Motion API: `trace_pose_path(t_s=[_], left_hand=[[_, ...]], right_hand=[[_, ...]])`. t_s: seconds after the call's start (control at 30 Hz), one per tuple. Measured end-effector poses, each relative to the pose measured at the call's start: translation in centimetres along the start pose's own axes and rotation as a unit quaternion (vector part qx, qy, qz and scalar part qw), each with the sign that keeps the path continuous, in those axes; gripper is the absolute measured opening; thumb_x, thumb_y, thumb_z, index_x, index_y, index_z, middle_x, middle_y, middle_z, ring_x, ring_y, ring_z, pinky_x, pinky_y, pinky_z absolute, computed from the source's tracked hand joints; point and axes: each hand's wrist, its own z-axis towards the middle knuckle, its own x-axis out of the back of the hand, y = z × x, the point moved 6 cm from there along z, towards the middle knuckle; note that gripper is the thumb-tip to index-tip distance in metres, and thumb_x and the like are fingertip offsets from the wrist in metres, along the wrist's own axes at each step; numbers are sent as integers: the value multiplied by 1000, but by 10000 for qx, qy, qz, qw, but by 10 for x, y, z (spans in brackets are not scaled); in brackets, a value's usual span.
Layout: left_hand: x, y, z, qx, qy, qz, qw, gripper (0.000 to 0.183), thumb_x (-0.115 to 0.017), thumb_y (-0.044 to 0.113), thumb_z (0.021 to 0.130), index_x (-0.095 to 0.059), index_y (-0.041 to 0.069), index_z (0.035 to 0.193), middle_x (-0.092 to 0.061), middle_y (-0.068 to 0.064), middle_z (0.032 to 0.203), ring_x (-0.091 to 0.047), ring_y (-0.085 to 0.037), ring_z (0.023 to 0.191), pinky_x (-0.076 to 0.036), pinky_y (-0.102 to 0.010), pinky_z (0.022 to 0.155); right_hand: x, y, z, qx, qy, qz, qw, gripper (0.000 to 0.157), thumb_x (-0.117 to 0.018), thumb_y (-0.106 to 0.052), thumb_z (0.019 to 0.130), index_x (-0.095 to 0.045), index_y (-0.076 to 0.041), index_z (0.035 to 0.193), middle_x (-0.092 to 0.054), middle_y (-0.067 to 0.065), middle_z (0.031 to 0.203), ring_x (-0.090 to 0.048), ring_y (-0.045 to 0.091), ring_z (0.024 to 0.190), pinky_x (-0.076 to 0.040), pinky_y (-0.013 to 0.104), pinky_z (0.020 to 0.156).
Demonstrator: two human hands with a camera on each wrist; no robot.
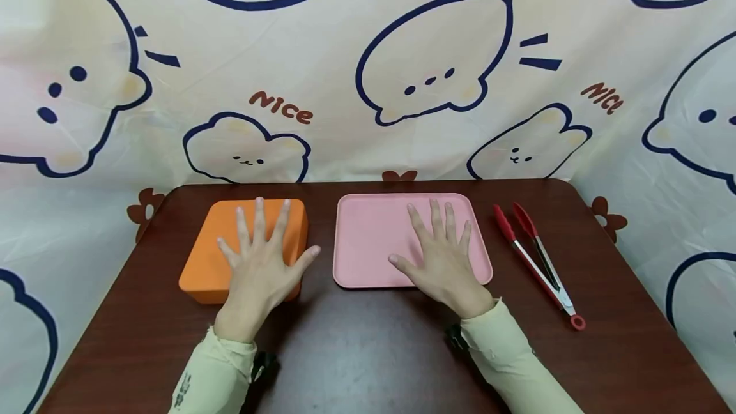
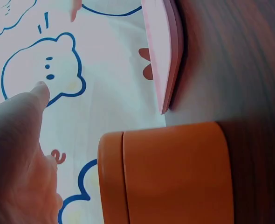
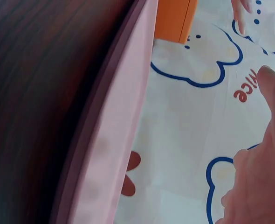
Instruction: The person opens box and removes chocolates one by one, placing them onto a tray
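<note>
An orange box with a lid [image 1: 207, 260] stands at the left of the table, its lid seam showing in the left wrist view on the box's side [image 2: 175, 172]. My left hand [image 1: 259, 267] is held above it, fingers straight and spread, with a gap between palm and lid. Over the right part of a shallow pink tray [image 1: 368, 241] hovers my right hand [image 1: 445, 260], palm down, fingers spread. The right wrist view shows that hand [image 3: 263, 158] raised off the tray surface [image 3: 114, 121]. Neither hand holds anything.
Red-and-silver tongs [image 1: 543, 264] lie to the right of the tray, their tips apart and pointing away from me. Everything rests on a dark brown wooden table [image 1: 368, 350]. Behind and beside it hangs a white curtain [image 1: 333, 69] printed with cartoon figures.
</note>
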Motion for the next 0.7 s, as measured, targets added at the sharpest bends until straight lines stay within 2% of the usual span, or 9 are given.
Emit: trace_pose_path(t_s=[0.2, 0.37, 0.6, 0.7], left_hand=[[6, -8, -3, 90, 105, -35, 9999, 97, -45, 80, 91, -2, 34, 164, 11, -14, 172, 12, -51, 155, 1, -89, 107], [5, -16, -7, 153, 67, -51, 9998, 97, -47, 79, 91, -6, 31, 165, 7, -19, 171, 10, -52, 154, 1, -88, 108], [13, -32, -10, 80, -40, -55, 9999, 94, -47, 74, 94, -4, 29, 165, 7, -23, 170, 10, -52, 154, -1, -85, 111], [18, -39, -12, 52, -66, -60, 9999, 94, -49, 71, 95, -5, 27, 165, 5, -25, 169, 8, -52, 154, -5, -82, 113]], right_hand=[[-9, -10, 0, 99, -131, -62, 9998, 94, -53, -74, 90, -10, -35, 164, 2, 11, 173, 9, 39, 159, 7, 75, 119], [-15, -17, 1, 348, -123, -125, 9992, 92, -53, -73, 90, -14, -34, 164, -5, 14, 172, 5, 38, 159, 2, 72, 122], [-21, -27, 7, 744, -120, -341, 9966, 86, -53, -68, 95, -20, -27, 164, -13, 19, 170, -7, 42, 158, -15, 65, 126], [-23, -33, 11, 841, -175, -324, 9958, 84, -53, -64, 96, -22, -25, 164, -14, 20, 170, -9, 43, 158, -18, 65, 125]])
